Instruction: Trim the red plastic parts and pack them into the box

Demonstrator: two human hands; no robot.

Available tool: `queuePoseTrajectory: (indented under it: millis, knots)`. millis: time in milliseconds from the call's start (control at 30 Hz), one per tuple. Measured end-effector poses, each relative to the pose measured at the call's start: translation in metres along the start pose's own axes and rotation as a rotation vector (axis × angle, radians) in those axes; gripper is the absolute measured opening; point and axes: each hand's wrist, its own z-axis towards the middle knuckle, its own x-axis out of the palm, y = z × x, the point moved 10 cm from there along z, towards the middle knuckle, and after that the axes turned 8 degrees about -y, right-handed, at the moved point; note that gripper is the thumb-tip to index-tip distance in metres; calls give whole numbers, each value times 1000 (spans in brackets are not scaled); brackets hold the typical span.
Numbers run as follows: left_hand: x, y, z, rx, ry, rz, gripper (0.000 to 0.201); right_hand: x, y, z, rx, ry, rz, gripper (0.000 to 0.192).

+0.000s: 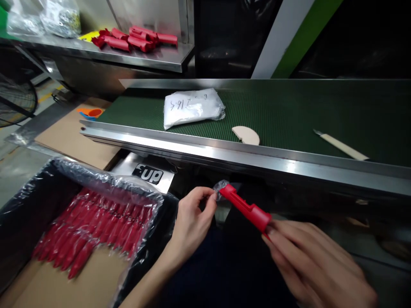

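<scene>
Right hand (313, 261), nearest the lens, is gripping a red plastic part (245, 207) with closed fingers; left hand (192, 220) is pinching clear film (221, 187) at its tip.

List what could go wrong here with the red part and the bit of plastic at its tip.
1. The right hand holds the red part only by its near end, over the gap below the conveyor rail; it might slip and drop out of reach.
2. The left hand pinches the clear film with its fingertips; thin film may tear or slide off.
3. A knife lies loose on the belt, a possible cut hazard.
</scene>
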Motion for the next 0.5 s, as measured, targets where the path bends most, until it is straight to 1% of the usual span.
queuePoseTrajectory:
  millis: [100, 200, 300, 333, 400, 500]
  knots:
    - [3, -5, -2, 53, 41, 16, 16, 13, -3, -7, -73, 94, -27, 41]
    - [-1, -6, -3, 108, 46, 27, 15, 22, -6, -8, -125, 174, 21, 38]
    - [-5, 0, -2, 128, 29, 22, 14, 29, -9, -5, -139, 245, 58, 38]
    - [-6, 3, -1, 118, 18, 17, 14, 30, -10, -4, -126, 248, 69, 37]
    - [-8, 11, 0, 75, -18, 2, 14, 26, -12, -1, -72, 185, 103, 36]
    - [-10, 23, 2, -5, -64, -56, 14, 15, -13, 3, 7, 23, 160, 43]
